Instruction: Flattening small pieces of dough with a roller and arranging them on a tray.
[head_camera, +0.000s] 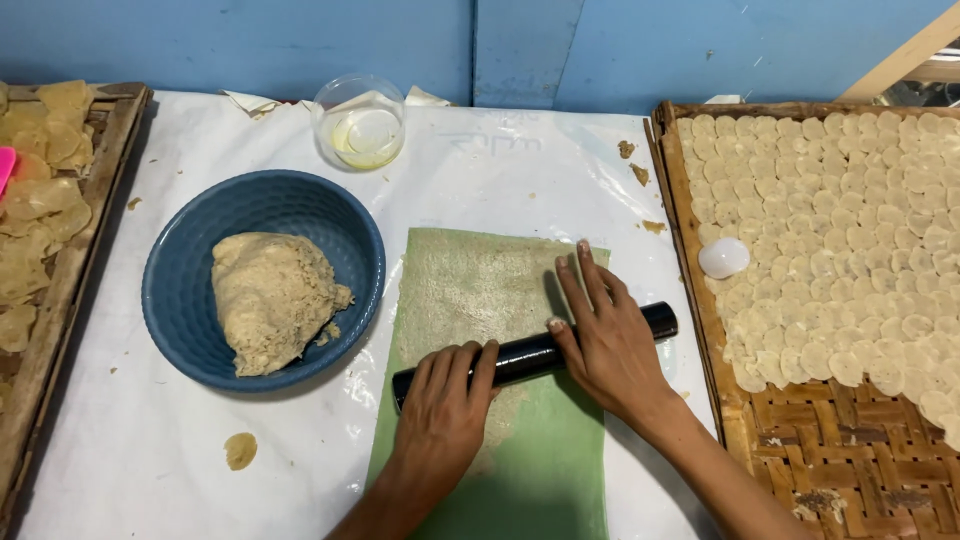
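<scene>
I press both palms flat on the black roller (535, 352), which lies slantwise across the thin sheet of dough (480, 290) on the green mat (540, 460). My left hand (443, 405) covers the near, lower end with fingers draped loosely over the top, so its grip is open and resting rather than closed round the bar. My right hand (605, 335) lies over the farther part, fingers stretched forward onto the dough, again flat and open; only the roller's tip shows beyond it. Pushing with open palms lets the roller turn freely beneath them.

The green mat keeps the dough off the white sheet covering the surface (150, 440). The blue bowl (175, 310) with the lump of dough (272, 300) sits just left of the mat, within easy reach. A clear bowl of oil (358, 122) stands behind. The woven tray (850, 450) on my right holds rows of pale cut rounds (850, 230) and a small white cutter (723, 258); another tray (60, 300) of dried pieces sits at far left.
</scene>
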